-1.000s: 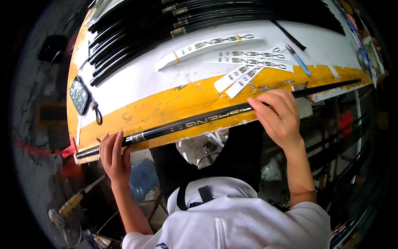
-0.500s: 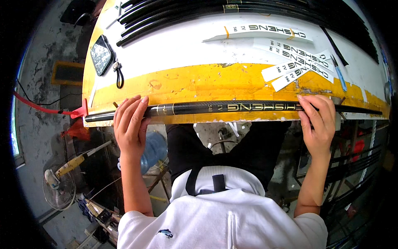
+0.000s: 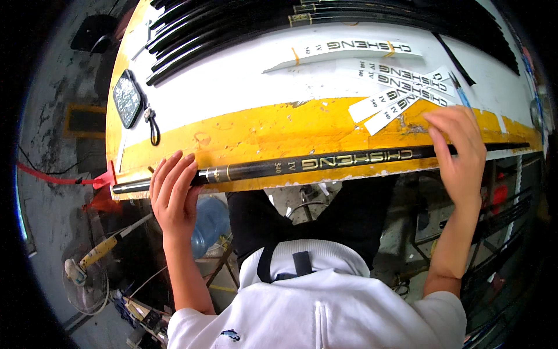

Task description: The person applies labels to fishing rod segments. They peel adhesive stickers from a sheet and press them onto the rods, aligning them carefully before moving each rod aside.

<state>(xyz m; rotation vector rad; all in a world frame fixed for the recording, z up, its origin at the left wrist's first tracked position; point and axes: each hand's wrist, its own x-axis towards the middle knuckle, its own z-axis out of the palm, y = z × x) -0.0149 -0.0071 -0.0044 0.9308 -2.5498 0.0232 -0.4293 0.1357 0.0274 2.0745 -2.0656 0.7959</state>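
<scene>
A long black fishing rod (image 3: 256, 170) with gold lettering and gold rings lies along the near edge of the table. My left hand (image 3: 173, 189) wraps its fingers over the rod close to its left end. Farther right, my right hand (image 3: 462, 154) is over the rod with thumb and fingers spread apart, gripping nothing. Just beyond its fingertips lie several loose white label strips (image 3: 373, 123), crossed over one another, and a slim blue-handled tool (image 3: 462, 96), partly hidden by the hand. A banded stack of similar white strips (image 3: 349, 57) sits behind them.
Several black rods (image 3: 197, 49) fill the far side of the yellow and white table (image 3: 232, 136). A phone (image 3: 127, 100) with a strap lies at the left. A red clamp-like piece (image 3: 106, 178) is at the left corner. Below stand a blue water jug (image 3: 209, 227) and a fan (image 3: 86, 279).
My right hand has come off the rod, its fingers moving up and open toward the label strips. My left hand still holds the rod. The whole view has shifted and tilted slightly.
</scene>
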